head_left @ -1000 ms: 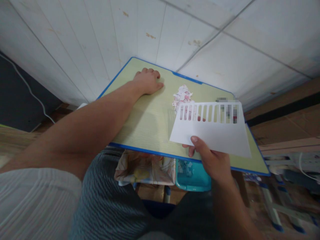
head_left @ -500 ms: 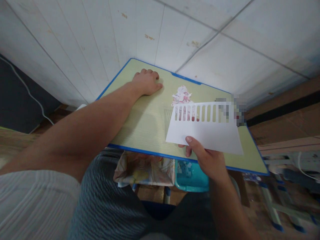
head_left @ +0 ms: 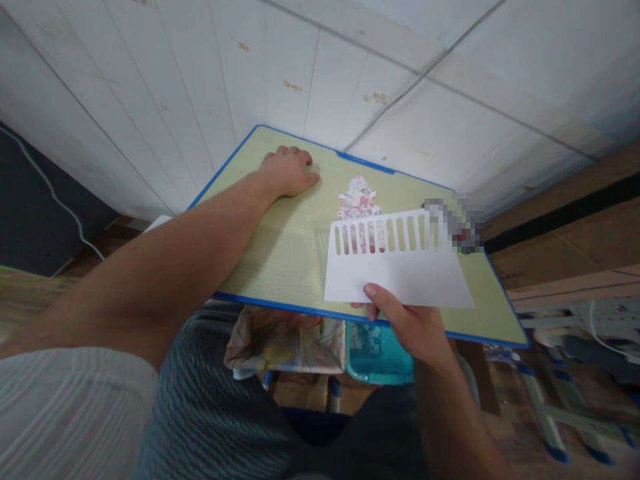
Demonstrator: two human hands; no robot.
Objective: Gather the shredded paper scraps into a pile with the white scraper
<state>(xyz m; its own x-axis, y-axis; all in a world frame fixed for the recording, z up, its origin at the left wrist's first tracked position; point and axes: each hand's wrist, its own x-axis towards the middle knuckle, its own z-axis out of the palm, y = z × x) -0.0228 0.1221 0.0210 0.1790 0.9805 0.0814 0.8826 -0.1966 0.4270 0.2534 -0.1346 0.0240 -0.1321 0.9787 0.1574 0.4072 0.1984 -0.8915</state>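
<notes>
My left hand [head_left: 290,171] rests on the pale yellow-green tabletop [head_left: 280,260] near its back left, palm down, with the thumb apart from the loosely bent fingers and nothing seen in it. In my right hand [head_left: 407,323] is a white sheet with a row of slots [head_left: 395,273], pinched at its near edge between thumb and fingers. The sheet is over the right half of the table, slots facing away from me. Just beyond it lies a heap of small white and pinkish paper scraps [head_left: 359,195], partly seen through the left slots.
A blurred-out object [head_left: 460,230] stands at the table's right edge. Below the front edge are a patterned, fabric-like container [head_left: 290,360] and a turquoise plastic bin [head_left: 385,370] with scraps inside. A white panelled wall [head_left: 290,53] rises behind; cardboard boxes [head_left: 565,247] stand at right.
The slotted sheet has moved a little left and tilted slightly with my right hand. My left hand stays in place on the table. The whole view has shifted a little.
</notes>
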